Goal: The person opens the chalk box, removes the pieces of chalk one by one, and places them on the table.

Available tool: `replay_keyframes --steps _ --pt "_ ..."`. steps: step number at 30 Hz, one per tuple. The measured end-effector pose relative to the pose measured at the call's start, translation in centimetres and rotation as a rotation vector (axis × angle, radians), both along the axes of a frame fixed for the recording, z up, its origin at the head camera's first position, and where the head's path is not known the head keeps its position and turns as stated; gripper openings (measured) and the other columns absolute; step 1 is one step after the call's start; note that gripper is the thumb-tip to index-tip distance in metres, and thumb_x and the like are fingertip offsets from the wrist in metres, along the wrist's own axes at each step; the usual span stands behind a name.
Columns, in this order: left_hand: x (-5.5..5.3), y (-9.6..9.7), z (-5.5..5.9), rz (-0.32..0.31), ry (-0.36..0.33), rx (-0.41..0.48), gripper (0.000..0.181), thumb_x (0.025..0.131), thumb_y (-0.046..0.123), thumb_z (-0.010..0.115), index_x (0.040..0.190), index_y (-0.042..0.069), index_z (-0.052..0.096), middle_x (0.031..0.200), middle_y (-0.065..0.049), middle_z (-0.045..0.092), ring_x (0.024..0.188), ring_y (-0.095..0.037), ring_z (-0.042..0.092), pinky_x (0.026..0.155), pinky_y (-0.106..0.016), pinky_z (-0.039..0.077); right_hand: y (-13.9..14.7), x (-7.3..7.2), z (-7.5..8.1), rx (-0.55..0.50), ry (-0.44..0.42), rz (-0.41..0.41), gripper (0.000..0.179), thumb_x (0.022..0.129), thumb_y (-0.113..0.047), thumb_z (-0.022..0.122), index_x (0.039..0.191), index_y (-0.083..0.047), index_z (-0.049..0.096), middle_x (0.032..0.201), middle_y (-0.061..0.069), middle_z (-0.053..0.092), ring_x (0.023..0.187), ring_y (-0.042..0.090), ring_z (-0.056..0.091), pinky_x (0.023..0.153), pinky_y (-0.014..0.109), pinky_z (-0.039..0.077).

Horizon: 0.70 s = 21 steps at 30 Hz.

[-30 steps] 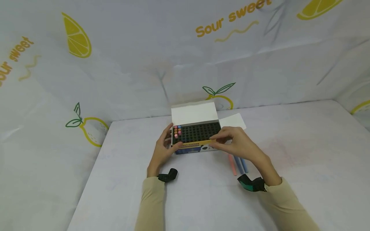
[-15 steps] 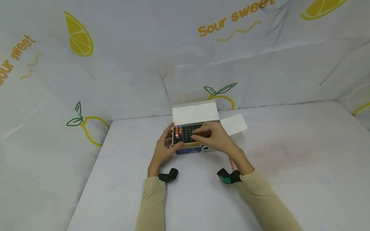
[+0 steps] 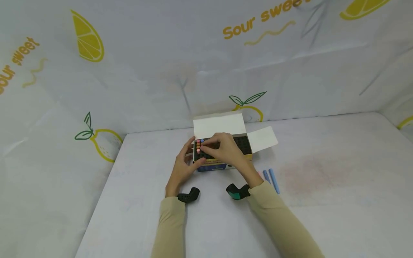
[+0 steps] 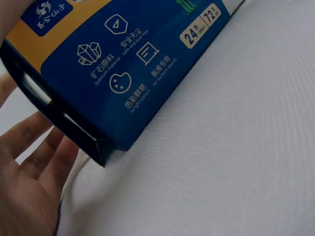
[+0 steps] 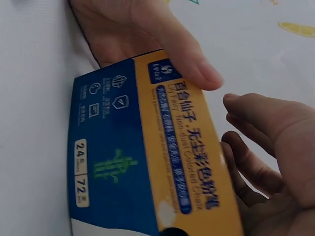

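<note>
Chalk box [image 3: 211,167], one, in clasp of left fingers [image 3: 185,148]; right fingers [image 3: 213,139], pinch unclear; two blue chalks [image 3: 274,181] near.

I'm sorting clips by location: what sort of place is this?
Probably an indoor recording set-up: a white-covered table, a lemon-print backdrop behind it, and black devices on both wrists.

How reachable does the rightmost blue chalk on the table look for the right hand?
Probably yes: the rightmost blue chalk lies uncovered, though the right hand, over the box, would have to draw back.
</note>
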<state>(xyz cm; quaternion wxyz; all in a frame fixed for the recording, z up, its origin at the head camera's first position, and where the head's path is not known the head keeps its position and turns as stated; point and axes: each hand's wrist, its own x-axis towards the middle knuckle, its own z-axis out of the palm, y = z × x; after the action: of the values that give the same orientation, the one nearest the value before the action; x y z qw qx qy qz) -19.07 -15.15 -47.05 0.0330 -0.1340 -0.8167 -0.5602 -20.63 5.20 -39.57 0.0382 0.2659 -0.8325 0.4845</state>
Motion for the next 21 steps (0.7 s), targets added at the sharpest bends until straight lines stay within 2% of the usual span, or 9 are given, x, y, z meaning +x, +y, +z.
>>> replay_keyframes --steps 4,10,16,21 --pt "-0.1 0.0 -0.1 0.0 0.007 -0.002 0.087 0.086 0.059 0.075 0.159 0.036 0.034 0.144 -0.012 0.054 0.131 -0.028 0.052 0.11 -0.051 0.048 -0.5 -0.2 -0.7 0.01 0.001 -0.043 0.016 0.089 -0.01 0.079 0.101 0.0 0.081 0.086 0.014 0.071 0.071 0.018 0.064 0.061 0.019 0.05" --pt "-0.3 0.1 -0.3 0.003 0.013 -0.014 0.089 0.084 0.065 0.073 0.159 0.038 0.034 0.145 -0.01 0.053 0.131 -0.027 0.052 0.11 -0.051 0.048 -0.9 0.1 -1.0 0.064 0.02 -0.114 0.016 0.089 -0.011 0.079 0.1 0.0 0.082 0.085 0.014 0.069 0.071 0.019 0.065 0.062 0.021 0.054" --pt "-0.3 0.1 -0.3 0.006 0.018 -0.014 0.09 0.083 0.067 0.073 0.159 0.036 0.034 0.144 -0.012 0.054 0.13 -0.028 0.053 0.109 -0.051 0.049 -1.3 0.3 -1.1 0.105 0.004 -0.163 0.018 0.09 -0.014 0.079 0.101 -0.001 0.082 0.084 0.012 0.068 0.071 0.017 0.064 0.061 0.021 0.054" --pt "-0.2 0.0 -0.3 0.014 0.018 -0.012 0.089 0.084 0.066 0.074 0.159 0.038 0.035 0.142 -0.011 0.056 0.129 -0.027 0.053 0.109 -0.051 0.049 -1.7 0.3 -1.3 0.105 0.037 -0.176 0.016 0.09 -0.014 0.079 0.099 0.0 0.082 0.083 0.012 0.069 0.07 0.016 0.063 0.059 0.021 0.051"
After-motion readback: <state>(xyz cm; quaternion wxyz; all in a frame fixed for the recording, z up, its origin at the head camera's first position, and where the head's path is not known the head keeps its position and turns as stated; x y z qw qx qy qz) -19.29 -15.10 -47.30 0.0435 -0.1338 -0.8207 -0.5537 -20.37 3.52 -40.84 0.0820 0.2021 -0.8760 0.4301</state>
